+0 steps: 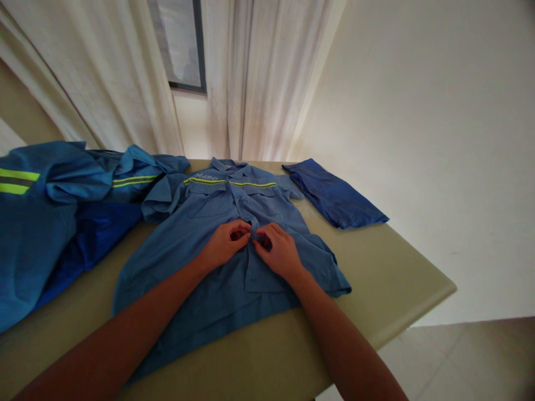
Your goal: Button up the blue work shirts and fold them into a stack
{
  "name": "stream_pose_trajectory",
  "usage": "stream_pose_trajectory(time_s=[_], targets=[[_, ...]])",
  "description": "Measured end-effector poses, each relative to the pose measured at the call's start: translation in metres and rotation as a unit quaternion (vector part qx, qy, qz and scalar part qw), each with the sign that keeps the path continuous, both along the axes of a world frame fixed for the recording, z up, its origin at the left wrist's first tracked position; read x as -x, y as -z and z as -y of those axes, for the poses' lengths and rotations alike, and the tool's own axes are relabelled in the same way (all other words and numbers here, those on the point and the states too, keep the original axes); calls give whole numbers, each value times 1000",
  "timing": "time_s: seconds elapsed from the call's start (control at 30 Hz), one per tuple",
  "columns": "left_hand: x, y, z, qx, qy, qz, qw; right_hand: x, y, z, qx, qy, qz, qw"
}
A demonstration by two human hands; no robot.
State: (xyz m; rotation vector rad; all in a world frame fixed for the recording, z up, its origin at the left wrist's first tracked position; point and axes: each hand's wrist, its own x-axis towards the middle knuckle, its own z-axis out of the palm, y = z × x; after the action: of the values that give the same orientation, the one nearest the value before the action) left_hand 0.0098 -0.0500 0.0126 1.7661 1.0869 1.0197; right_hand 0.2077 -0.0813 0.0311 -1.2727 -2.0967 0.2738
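A blue short-sleeved work shirt [200,214] lies front side up, its collar pointing away from me. A yellow and dark reflective stripe crosses its chest, with pale lettering above it. At the middle of the front opening, my left hand [228,239] pinches one edge of the placket. Close against it, my right hand [278,248] pinches the other edge, thumb and fingers together. The fingertips of both hands nearly meet over the shirt's front. Any button between them is too small and hidden to make out. Below the hands the lower front hangs loosely overlapped.
The shirt rests on a padded beige table [388,267]. To the right lies a folded dark blue garment [334,192]. More blue clothes with yellow stripes are heaped at left, including a striped shirt [25,239]. Behind stand pale curtains [112,72] and a white wall [438,139].
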Motion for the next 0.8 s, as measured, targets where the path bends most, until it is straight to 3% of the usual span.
stream_pose_trajectory(time_s=[0.4,0.8], targets=[[-2,-2,-2,45,47,63,996,3,1,-1,-25,-17,16,999],[2,-2,-6,68,-7,90,994,8,-2,2,-63,-22,95,993]])
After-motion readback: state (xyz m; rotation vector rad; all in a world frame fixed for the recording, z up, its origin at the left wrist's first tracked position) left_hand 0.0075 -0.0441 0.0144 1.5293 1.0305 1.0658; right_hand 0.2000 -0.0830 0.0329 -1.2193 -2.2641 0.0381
